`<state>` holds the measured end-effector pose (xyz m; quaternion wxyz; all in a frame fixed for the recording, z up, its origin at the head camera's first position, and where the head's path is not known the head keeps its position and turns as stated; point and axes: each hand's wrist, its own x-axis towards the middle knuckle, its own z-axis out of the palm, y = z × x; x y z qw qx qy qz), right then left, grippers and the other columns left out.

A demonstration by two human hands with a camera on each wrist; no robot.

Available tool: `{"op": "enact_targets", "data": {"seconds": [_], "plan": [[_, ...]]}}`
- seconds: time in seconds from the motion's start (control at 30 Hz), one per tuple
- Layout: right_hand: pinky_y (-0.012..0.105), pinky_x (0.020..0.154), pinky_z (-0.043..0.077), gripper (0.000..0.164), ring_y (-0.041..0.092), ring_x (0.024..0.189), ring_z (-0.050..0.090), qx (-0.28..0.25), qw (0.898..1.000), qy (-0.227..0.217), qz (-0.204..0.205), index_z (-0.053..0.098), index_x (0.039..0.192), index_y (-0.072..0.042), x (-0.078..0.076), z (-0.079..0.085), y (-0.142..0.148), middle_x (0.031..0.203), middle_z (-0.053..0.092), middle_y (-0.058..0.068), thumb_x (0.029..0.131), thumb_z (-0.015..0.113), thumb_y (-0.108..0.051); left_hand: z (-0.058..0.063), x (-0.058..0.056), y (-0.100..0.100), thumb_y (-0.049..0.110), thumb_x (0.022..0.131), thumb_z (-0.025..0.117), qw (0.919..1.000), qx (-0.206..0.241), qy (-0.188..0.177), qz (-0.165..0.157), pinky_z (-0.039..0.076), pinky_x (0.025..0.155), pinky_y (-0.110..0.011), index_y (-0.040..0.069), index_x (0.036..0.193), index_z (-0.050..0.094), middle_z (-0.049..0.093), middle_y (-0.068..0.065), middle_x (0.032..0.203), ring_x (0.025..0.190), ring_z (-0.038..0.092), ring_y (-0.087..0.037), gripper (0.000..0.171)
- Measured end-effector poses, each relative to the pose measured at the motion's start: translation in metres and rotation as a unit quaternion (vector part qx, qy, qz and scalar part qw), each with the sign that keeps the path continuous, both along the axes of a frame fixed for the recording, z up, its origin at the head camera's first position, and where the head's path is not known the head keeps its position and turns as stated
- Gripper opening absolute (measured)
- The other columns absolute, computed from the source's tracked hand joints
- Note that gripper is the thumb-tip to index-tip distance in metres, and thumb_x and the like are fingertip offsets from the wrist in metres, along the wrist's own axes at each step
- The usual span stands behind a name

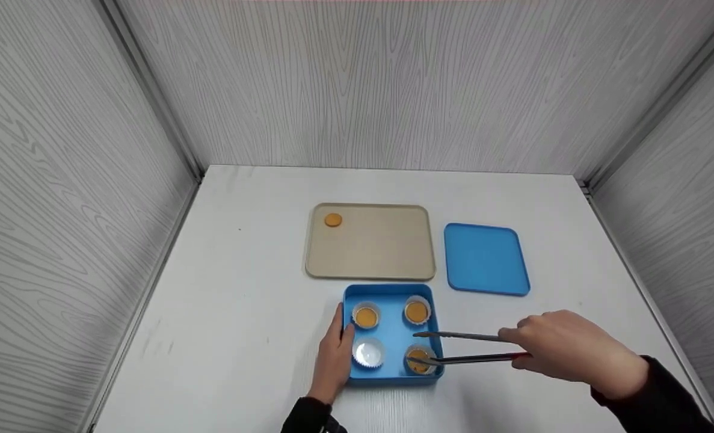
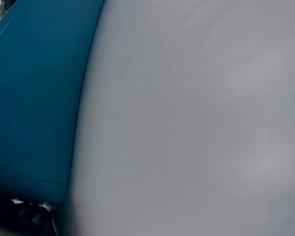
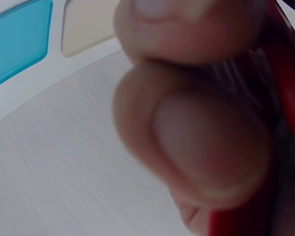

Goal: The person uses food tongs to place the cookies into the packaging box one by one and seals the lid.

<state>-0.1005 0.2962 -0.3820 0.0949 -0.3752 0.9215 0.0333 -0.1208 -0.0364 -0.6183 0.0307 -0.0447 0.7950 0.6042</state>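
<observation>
A square blue box point(image 1: 393, 381) stands near the front of the table, with my left hand point(image 1: 332, 361) gripping its left wall, thumb at the rim. Inside are white fluted paper cups: three hold orange-yellow discs, while the front-left cup point(image 1: 368, 352) shows a bare white bottom. My right hand point(image 1: 564, 349) holds metal tongs point(image 1: 471, 359) with red grips, reaching in from the right. The tong tips are spread apart, one over the front-right cup point(image 1: 432, 350), the other behind it. The right wrist view shows fingers point(image 3: 211, 142) close up around the red handle point(image 3: 290, 88).
Behind the box lies a beige tray point(image 1: 381, 240) with one orange disc point(image 1: 333, 220) at its back-left corner. A flat blue lid point(image 1: 487, 258) lies right of the tray. Grey wood-grain panels point(image 1: 357, 84) enclose the white table point(image 1: 242, 313) at the back and sides.
</observation>
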Motion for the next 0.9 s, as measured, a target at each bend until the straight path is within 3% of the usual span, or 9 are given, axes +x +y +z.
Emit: {"op": "enact_targets", "data": {"seconds": [0.2, 0.47, 0.9], "plan": [[0.023, 0.047, 0.042, 0.023, 0.003, 0.053, 0.050, -0.012, 1.000, -0.005, -0.002, 0.071, 0.095, -0.016, -0.004, 0.000, 0.001, 0.067, 0.061, -0.009, 0.080, 0.087, -0.022, -0.001, 0.000, 0.000, 0.030, 0.112, 0.041, 1.0000, -0.004, 0.004, 0.002, 0.023, 0.125, -0.048, 0.007, 0.163, 0.023, 0.027, -0.009, 0.168, 0.154, 0.024, -0.026, 0.059], [0.022, 0.046, 0.036, 0.025, 0.001, 0.051, 0.042, -0.030, 0.999, 0.022, -0.010, 0.068, 0.100, -0.018, -0.011, 0.002, 0.006, 0.066, 0.052, -0.012, 0.082, 0.085, -0.023, -0.003, 0.001, 0.001, 0.030, 0.112, 0.041, 0.9998, -0.005, 0.017, 0.004, 0.023, 0.125, -0.048, 0.006, 0.163, 0.024, 0.028, -0.010, 0.167, 0.154, 0.025, -0.027, 0.059], [0.021, 0.046, 0.037, 0.026, 0.001, 0.055, 0.043, -0.058, 0.997, 0.046, -0.029, 0.067, 0.106, -0.015, -0.034, 0.001, 0.012, 0.069, 0.054, -0.011, 0.086, 0.083, -0.023, -0.002, 0.001, 0.000, 0.030, 0.112, 0.040, 0.9997, -0.009, 0.021, 0.000, 0.023, 0.126, -0.048, 0.006, 0.163, 0.025, 0.028, -0.011, 0.167, 0.154, 0.025, -0.029, 0.058]]}}
